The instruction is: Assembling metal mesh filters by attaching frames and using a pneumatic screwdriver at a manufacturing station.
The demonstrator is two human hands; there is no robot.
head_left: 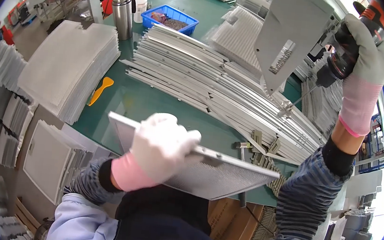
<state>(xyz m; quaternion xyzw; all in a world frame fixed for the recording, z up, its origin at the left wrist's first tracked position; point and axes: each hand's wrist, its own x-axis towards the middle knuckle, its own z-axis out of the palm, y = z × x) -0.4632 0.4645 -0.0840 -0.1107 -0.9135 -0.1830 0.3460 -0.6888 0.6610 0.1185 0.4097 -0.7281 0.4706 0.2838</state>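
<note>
My left hand (160,147), in a white and pink glove, is closed over the upper edge of a framed mesh panel (224,173). The panel is tilted in front of my body at the table's near edge. Raised at the upper right, my gloved right hand (363,49) grips an orange and black power screwdriver (343,59). Its long bit slants down to the left, and the tip is near a small metal piece beside a grey metal plate (289,31) with a slot. Long metal frame strips (197,78) lie beyond the panel.
Stacked mesh panels (73,61) stand at the left, beside a yellow scraper (101,91). Behind are a steel thermos (122,15), a white bottle (140,5) and a blue tray (185,16) of small parts. A hammer (244,147) and short metal pieces (266,150) lie right of centre.
</note>
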